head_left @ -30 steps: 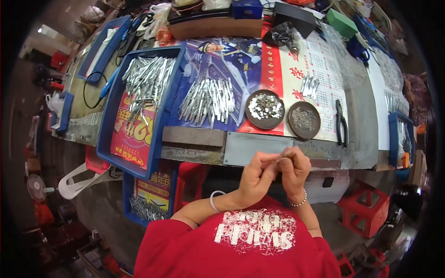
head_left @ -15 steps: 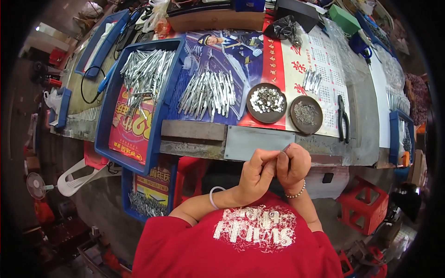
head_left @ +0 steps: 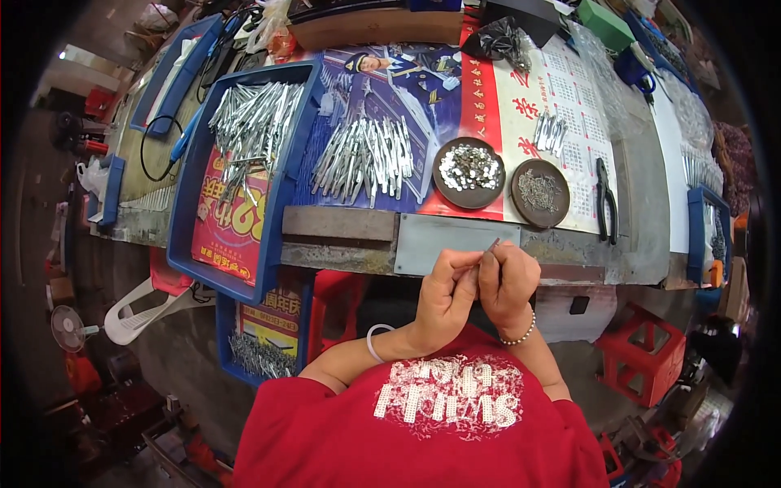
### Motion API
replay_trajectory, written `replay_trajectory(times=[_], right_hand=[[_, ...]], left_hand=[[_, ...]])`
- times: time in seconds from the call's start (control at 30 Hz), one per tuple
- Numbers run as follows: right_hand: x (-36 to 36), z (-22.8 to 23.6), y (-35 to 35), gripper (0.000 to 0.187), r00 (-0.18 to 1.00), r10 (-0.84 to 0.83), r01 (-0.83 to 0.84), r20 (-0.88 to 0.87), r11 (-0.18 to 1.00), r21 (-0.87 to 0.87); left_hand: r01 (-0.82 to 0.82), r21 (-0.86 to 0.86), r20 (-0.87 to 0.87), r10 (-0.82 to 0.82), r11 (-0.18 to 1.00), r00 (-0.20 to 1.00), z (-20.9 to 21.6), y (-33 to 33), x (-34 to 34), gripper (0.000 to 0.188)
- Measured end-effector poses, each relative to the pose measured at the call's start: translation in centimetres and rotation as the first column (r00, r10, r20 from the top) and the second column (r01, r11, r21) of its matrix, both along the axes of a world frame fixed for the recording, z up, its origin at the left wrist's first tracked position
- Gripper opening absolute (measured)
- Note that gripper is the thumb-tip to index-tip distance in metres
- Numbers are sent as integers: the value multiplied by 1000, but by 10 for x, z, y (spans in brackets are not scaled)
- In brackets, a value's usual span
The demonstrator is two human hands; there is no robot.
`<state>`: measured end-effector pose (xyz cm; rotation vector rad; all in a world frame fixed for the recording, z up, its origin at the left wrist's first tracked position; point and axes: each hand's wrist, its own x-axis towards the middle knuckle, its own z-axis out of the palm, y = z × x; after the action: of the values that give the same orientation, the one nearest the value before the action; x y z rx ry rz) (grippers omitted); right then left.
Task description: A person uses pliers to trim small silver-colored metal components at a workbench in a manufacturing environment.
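Pinching a thin, mostly hidden piece (head_left: 494, 243), tip toward one o'clock, the right hand (head_left: 509, 283) meets the left hand (head_left: 446, 294), whose grip I cannot tell; a brown dish (head_left: 553, 218) lies at one o'clock, nearer the right.

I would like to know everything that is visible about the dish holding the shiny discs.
The dish is round, shallow and dark brown; its material is hard to tell. It stands upright on the printed sheet, holding a loose heap of shiny, metallic-looking discs, with its rim bare. It sits just left of a second brown dish, slightly apart.
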<state>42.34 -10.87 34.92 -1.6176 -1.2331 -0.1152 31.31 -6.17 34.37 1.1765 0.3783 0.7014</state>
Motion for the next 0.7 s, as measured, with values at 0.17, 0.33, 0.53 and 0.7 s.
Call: replay_trajectory(times=[0.17,0.33,0.53,0.7], right_hand=[[-3,-4,-8,27,989,-59,37,-136,987,-158],[30,10,-22,65,568,126,-348,-813,932,-98],[35,24,-22,48,635,288,-546,-717,823,-153],[24,27,-16,50,741,250,-483,-623,843,-237]], left_hand=[[26,-41,-4,-27,999,1000,0,-1,1,17],[429,-740,197,-443,518,874,20,34,-11,16],[498,-864,381,-547,76,745,18,45,-14,19],[502,-864,406,-538,37,738,16,46,-17,18]])
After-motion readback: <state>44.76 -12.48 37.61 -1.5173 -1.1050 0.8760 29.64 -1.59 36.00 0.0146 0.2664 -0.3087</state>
